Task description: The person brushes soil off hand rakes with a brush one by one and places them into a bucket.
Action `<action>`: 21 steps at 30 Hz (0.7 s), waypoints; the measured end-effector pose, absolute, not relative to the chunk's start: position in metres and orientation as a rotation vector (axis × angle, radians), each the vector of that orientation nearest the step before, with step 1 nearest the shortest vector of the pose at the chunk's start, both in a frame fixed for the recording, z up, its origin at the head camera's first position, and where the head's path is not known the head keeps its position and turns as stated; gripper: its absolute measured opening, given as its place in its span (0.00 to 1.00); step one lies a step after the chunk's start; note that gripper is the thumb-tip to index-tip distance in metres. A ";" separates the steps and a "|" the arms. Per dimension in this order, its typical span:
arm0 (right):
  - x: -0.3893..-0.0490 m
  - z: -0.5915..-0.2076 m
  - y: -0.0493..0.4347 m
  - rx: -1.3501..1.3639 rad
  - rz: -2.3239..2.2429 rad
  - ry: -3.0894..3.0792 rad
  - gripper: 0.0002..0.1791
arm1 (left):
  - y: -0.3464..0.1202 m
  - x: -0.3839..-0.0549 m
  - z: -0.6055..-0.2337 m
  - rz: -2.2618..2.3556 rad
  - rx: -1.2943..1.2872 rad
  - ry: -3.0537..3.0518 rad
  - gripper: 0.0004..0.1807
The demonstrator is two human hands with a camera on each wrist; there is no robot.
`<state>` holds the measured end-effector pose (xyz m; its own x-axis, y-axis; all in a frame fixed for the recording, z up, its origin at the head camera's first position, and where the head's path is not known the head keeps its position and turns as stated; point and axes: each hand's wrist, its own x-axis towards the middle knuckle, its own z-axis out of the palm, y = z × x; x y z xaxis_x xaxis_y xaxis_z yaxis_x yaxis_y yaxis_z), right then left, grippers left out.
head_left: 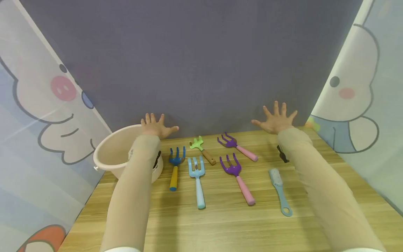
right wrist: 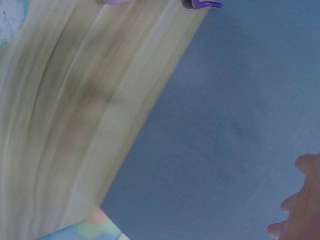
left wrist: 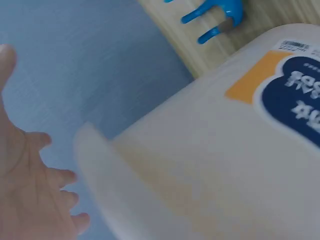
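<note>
My left hand (head_left: 155,127) hovers with spread fingers above the far rim of a cream bucket (head_left: 108,148), holding nothing. Over at the right, my right hand (head_left: 276,121) is raised near the table's back edge, fingers fanned out and nothing in them. Between the arms lie several small hand forks: a blue one with a yellow handle (head_left: 174,178), a light blue one (head_left: 199,190), a green one with a brown handle (head_left: 207,156), and two purple ones with pink handles, the nearer fork (head_left: 245,189) and the farther fork (head_left: 246,152). A blue-grey foot-file-like tool (head_left: 281,194) lies beside the right forearm.
The wooden table (head_left: 226,227) ends at a dark grey panel (head_left: 201,63). Cartoon-printed walls (head_left: 37,196) flank both sides. Under the right forearm a small black object (head_left: 282,154) is partly covered. The bucket's side bears an orange and navy label (left wrist: 250,80).
</note>
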<state>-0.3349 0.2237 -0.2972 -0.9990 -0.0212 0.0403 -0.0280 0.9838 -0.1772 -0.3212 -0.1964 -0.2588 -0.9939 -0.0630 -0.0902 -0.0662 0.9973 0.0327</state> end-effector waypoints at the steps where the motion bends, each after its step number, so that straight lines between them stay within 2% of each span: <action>1: -0.335 -0.296 0.223 0.044 0.274 -3.084 0.54 | -0.198 -0.321 -0.256 0.052 -0.090 3.043 0.53; 6: -0.332 -0.287 0.223 0.082 0.263 -3.052 0.54 | -0.200 -0.315 -0.240 0.069 -0.021 3.017 0.50; 11: -0.322 -0.284 0.226 0.155 0.216 -3.019 0.51 | -0.198 -0.301 -0.230 0.024 0.033 3.086 0.46; 16: -0.306 -0.285 0.228 0.237 0.169 -2.990 0.44 | -0.190 -0.276 -0.233 0.049 0.095 3.250 0.42; 21: -0.280 -0.288 0.228 0.297 0.248 -3.014 0.38 | -0.178 -0.245 -0.245 0.212 0.263 3.378 0.38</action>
<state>-0.2798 0.2277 -0.2878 -0.9756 -0.1852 0.1178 -0.2019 0.9676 -0.1516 -0.2454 -0.1779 -0.2454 -0.9564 0.1362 0.2584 0.1674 0.9805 0.1029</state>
